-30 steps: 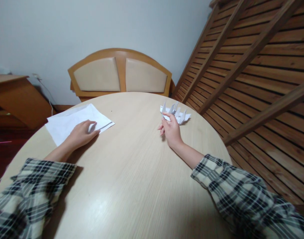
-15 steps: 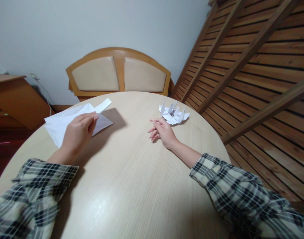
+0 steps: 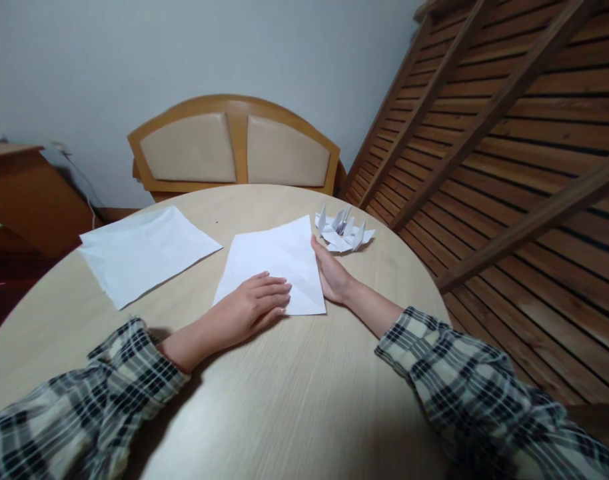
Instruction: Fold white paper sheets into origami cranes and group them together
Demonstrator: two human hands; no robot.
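Note:
A white sheet of paper lies in front of me at the middle of the table. Flat on its lower part rests my left hand, fingers stretched out and close together. At the sheet's right edge, my right hand grips it with the thumb on top; the other fingers are hidden beneath the paper. Just beyond that hand sits a cluster of folded white paper cranes. Off to the left lies more white paper, slightly creased, with nothing touching it.
The round pale wooden table spans the view. Behind it stands a headboard-like wooden panel with cream pads against the wall. Slatted wood leans along the right, and a brown cabinet is at the far left.
A sheet has come from the left paper to the table's middle. My left hand moved right and flattened on it; my right hand took its right edge. The left paper now lies flat.

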